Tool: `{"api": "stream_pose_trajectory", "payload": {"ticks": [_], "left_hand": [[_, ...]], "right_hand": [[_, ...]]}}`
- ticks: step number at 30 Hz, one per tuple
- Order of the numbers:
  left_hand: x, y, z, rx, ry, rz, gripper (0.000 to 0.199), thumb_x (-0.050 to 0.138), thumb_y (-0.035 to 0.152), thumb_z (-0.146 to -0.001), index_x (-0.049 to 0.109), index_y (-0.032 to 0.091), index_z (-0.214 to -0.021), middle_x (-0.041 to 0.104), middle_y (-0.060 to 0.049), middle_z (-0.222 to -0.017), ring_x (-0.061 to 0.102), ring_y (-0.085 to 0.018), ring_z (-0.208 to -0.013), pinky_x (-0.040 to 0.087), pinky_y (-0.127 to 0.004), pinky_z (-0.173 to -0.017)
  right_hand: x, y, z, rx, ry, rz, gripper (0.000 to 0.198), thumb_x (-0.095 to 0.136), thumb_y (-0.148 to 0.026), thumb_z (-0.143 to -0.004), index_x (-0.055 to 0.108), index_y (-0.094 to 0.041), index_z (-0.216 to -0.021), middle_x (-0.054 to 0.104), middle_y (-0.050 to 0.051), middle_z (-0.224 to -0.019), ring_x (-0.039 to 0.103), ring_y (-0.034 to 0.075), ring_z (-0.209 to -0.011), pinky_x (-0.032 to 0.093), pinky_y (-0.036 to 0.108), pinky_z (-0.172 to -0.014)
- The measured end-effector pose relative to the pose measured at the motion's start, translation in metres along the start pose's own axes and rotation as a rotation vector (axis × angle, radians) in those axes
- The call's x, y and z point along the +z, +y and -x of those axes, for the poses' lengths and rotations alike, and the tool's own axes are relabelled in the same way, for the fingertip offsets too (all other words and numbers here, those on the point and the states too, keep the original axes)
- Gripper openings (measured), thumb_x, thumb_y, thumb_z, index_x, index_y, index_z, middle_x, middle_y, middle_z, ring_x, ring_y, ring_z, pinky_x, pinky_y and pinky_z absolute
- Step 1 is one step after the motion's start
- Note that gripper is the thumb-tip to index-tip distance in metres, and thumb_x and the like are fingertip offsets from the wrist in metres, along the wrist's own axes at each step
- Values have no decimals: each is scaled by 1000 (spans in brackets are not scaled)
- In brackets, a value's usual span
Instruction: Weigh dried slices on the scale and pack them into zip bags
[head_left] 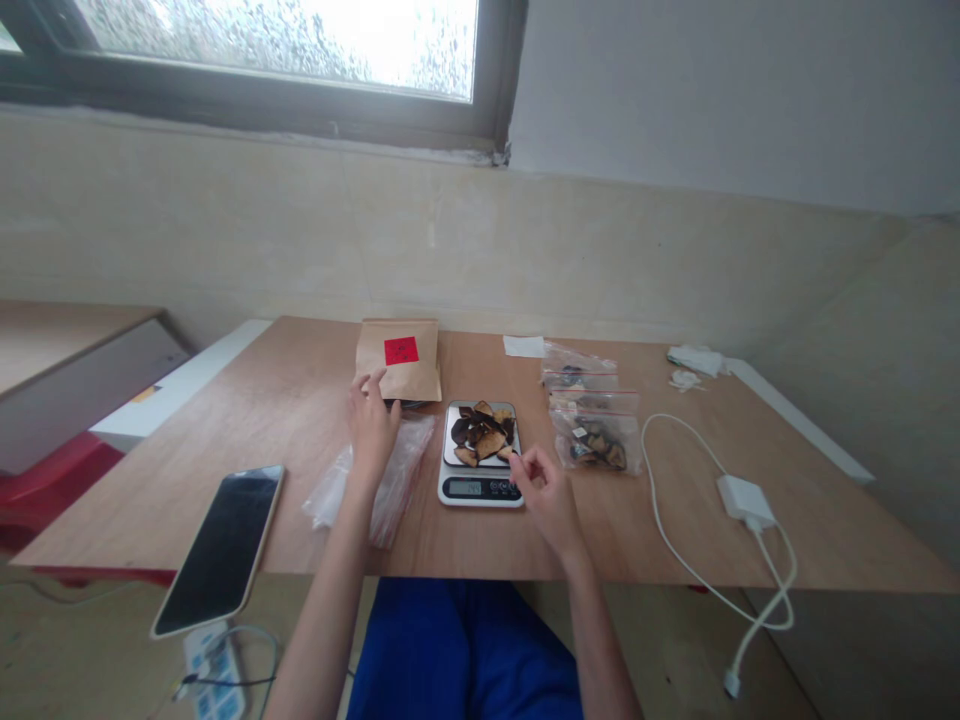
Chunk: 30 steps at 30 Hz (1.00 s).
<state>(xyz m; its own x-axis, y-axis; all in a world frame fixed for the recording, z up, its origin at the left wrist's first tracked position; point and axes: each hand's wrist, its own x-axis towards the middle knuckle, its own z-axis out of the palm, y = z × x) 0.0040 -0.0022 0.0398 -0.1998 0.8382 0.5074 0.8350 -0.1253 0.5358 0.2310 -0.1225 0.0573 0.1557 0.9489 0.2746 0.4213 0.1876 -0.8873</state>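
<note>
Dried mushroom slices, brown and pale, lie heaped on the plate of a small white digital scale; its display is lit. At the plate's right front edge, my right hand has thumb and forefinger pinched together around the edge of a slice. My left hand is raised in front of a brown paper bag with a red label, fingers apart and nothing visible in them. Dark contents show at the bag's lower edge. Beneath my left forearm lie clear plastic zip bags.
Right of the scale are filled zip bags of slices, with a white paper behind. A charger with white cable lies farther right, crumpled tissue beyond. A phone overhangs the front left edge of the wooden table.
</note>
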Motion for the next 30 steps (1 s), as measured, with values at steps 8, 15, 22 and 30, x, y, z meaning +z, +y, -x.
{"api": "stream_pose_trajectory", "payload": {"ticks": [8,15,22,30], "left_hand": [[25,-16,-14,106,-163,0,37,54,19,-75,58,26,-111,55,-8,-124,46,-30,-115,29,-46,-96],[30,-23,-14,81,72,119,24,46,27,-85,63,24,-101,66,-5,-107,57,-22,-100,34,-35,-89],[27,-26,-9,-16,370,136,23,48,36,-85,65,21,-86,69,-7,-89,57,-20,-82,34,-36,-86],[18,-24,0,70,419,216,23,47,39,-85,62,21,-83,67,-5,-86,58,-18,-85,35,-34,-87]], "right_hand": [[12,-12,6,-57,-25,-27,28,47,-36,-87,45,-19,-64,50,-3,-61,50,11,-59,41,21,-60],[59,-47,9,-234,-247,-58,20,39,-21,-91,59,-19,-89,62,5,-97,58,14,-98,45,28,-90],[150,-51,-29,-296,-305,243,44,29,-7,-87,39,-2,-130,43,19,-134,35,22,-129,32,37,-107],[177,-48,-75,-301,-294,602,39,27,0,-86,47,4,-120,55,26,-114,53,30,-108,44,42,-90]]}}
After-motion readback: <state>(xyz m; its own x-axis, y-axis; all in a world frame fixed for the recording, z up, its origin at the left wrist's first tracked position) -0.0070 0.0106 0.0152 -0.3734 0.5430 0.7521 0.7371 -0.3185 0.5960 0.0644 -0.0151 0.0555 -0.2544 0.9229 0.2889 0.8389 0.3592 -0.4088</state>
